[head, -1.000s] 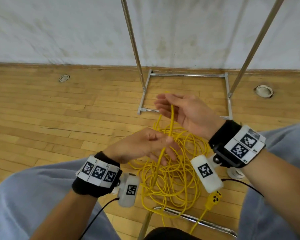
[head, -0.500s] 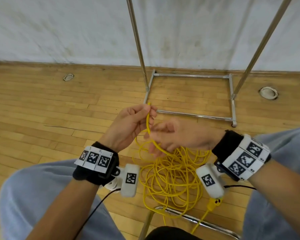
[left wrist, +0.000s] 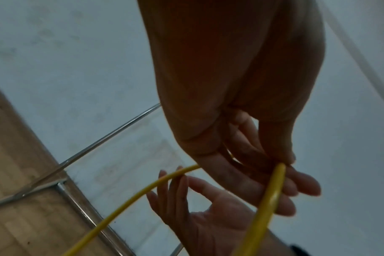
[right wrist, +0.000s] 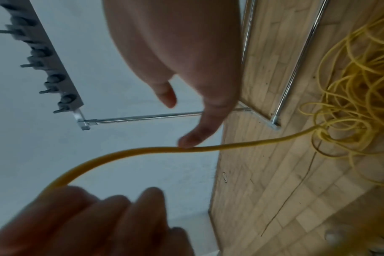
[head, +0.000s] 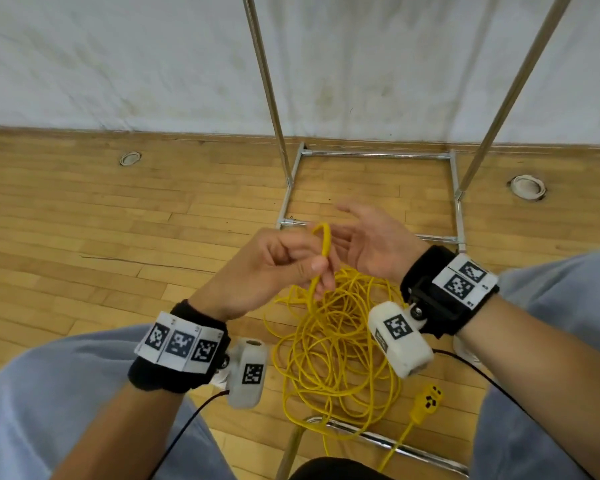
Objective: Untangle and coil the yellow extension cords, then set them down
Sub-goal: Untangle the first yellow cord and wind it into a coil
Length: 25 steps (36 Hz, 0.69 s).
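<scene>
The tangled yellow extension cord (head: 329, 344) lies piled on the wooden floor (head: 84, 237), below both hands. The left hand (head: 274, 268) pinches a raised strand as the grip. The right hand (head: 371, 244), just beyond, is spread, holding nothing. Feed slack hand to hand, keeping loops equal.

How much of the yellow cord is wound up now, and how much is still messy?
Hardly any looks done. The left hand pinches one small loop of the yellow cord, and the right hand is open beside it, a fingertip touching the strand. Most of it still lies as a tangled pile on the floor, with the yellow socket end loose beside it. Coiling and setting down remain.
</scene>
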Each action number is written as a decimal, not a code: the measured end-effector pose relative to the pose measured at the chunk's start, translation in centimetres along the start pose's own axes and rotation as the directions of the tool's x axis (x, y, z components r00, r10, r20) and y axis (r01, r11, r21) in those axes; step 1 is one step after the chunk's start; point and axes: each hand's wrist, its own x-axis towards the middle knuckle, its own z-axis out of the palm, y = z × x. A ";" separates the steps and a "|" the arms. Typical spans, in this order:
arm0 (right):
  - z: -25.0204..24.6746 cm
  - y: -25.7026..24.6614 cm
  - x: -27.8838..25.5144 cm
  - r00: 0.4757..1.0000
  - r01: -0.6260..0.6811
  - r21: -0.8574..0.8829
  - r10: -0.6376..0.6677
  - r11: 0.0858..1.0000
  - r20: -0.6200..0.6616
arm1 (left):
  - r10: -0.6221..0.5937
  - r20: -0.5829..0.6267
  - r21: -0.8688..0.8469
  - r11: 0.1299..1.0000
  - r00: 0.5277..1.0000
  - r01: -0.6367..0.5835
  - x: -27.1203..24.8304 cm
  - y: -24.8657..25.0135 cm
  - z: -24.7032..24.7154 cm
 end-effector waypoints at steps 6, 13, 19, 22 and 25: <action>-1.1 1.5 0.3 0.983 -0.183 -0.266 0.176 0.947 -0.049 | 0.019 -0.077 0.034 0.999 0.997 -0.016 0.4 -0.2 0.8; 0.2 -0.6 0.3 0.996 0.083 -0.150 -0.076 0.985 0.048 | -0.170 0.136 0.092 0.983 0.976 0.158 0.2 -0.9 0.6; 0.8 -0.9 -1.6 0.910 0.380 -0.260 -0.308 0.888 0.278 | -0.375 -0.052 -0.245 0.903 0.926 0.352 0.8 -1.5 -0.3; 1.2 0.5 -3.0 0.856 0.432 -0.398 -0.229 0.809 0.463 | -0.453 -0.131 -0.529 0.784 0.882 0.324 1.6 -1.4 -1.1; 1.3 2.1 -3.6 0.805 0.474 -0.506 -0.122 0.721 0.581 | -0.504 -0.032 -0.603 0.698 0.863 0.386 1.7 -1.4 -1.6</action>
